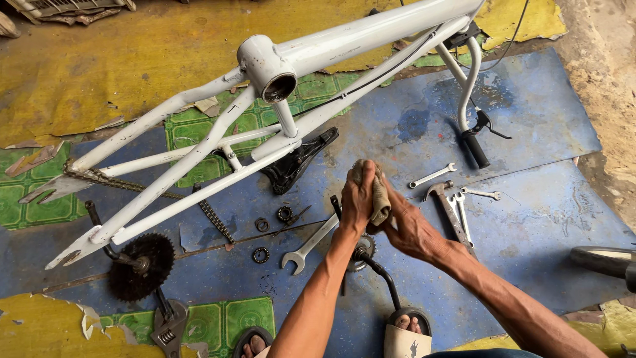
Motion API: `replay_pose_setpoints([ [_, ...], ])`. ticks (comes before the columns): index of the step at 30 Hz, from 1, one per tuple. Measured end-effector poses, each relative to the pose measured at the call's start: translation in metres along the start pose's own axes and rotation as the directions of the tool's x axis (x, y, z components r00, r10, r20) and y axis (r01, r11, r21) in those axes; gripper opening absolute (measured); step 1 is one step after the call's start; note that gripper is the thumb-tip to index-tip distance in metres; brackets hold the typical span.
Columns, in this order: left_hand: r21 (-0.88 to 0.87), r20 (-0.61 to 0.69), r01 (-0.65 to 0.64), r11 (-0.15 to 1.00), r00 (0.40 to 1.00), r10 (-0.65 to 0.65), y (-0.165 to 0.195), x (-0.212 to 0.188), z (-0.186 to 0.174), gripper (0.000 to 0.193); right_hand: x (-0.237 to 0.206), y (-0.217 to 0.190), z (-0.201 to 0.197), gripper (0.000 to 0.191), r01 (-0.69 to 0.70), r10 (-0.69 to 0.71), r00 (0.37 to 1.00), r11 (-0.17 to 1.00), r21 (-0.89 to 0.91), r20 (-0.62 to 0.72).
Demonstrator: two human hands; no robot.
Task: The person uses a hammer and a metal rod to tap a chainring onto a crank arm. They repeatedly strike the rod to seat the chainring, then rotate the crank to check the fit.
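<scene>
Both my hands meet at the middle of the view over a dirty rag (379,199). My left hand (356,199) grips the rag and the black metal part wrapped in it. My right hand (412,229) presses the rag from the right side. Below the hands a black crank arm with a small sprocket (364,250) runs down toward my sandalled foot (405,328). A white bicycle frame (265,86) lies upside down across the floor in front of me.
On the blue and green floor mats lie a large open-end spanner (308,244), smaller spanners (432,176), a hammer (447,207), bearing rings (261,254), a chain (213,215), a black chainring with crank (140,265), an adjustable wrench (169,326) and a black saddle (298,162).
</scene>
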State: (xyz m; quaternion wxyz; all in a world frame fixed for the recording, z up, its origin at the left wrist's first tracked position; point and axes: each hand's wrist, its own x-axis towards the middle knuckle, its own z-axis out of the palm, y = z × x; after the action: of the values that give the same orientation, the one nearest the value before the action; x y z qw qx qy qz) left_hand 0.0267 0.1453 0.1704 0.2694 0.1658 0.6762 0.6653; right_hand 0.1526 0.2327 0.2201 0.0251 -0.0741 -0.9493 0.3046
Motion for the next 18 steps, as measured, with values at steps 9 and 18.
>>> replay_pose_setpoints([
  [9, 0.248, 0.415, 0.009, 0.969, 0.902, -0.115, -0.006, 0.001, -0.013, 0.090, 0.008, 0.057, -0.004, 0.026, 0.017, -0.120, 0.985, 0.786, -0.618, -0.126],
  [18, 0.205, -0.108, 0.127, 0.971, 0.989, -0.106, -0.040, -0.043, -0.070, 0.053, -0.041, 0.119, 0.034, 0.024, -0.429, 0.409, 0.860, 0.903, 0.000, -0.306],
])
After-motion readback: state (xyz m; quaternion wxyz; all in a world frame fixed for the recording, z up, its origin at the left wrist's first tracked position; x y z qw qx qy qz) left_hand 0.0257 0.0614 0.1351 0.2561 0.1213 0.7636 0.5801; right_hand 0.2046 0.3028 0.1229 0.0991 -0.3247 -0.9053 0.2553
